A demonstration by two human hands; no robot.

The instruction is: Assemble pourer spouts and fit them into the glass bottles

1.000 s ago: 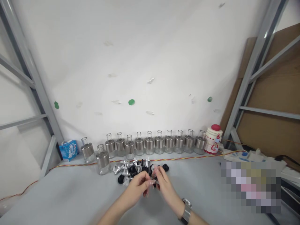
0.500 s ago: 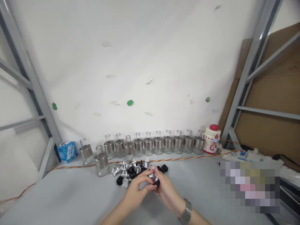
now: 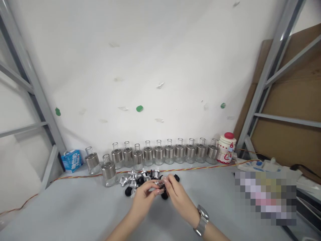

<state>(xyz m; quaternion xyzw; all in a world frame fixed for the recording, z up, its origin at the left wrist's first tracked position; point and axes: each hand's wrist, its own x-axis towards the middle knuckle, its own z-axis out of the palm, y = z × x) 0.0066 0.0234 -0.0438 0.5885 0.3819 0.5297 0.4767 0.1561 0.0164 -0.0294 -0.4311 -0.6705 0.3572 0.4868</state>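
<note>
My left hand (image 3: 144, 198) and my right hand (image 3: 182, 201) meet in front of the pile, fingertips pinched together. Between them is a small silver-and-black stopper piece (image 3: 162, 185), mostly covered by fingers, so its full shape is hidden. A round black cap (image 3: 165, 195) shows just below the fingertips; whether it touches the hands I cannot tell. Behind and left of my hands lies a loose heap of silver stopper pieces (image 3: 132, 182) mixed with black caps (image 3: 128, 191). My right wrist wears a watch with a metal band.
Glass bottles with metal sleeves (image 3: 108, 170) stand along the wall. A blue carton (image 3: 72, 161) is at the left end, a white jar with a red lid (image 3: 226, 149) at the right. A twisted red-yellow wire (image 3: 193, 170) crosses the table. White items (image 3: 272, 167) lie at right.
My right hand has turned, and its fingers now pinch from above at the left fingertips. The held piece is more hidden, and the black cap shows lower down.
</note>
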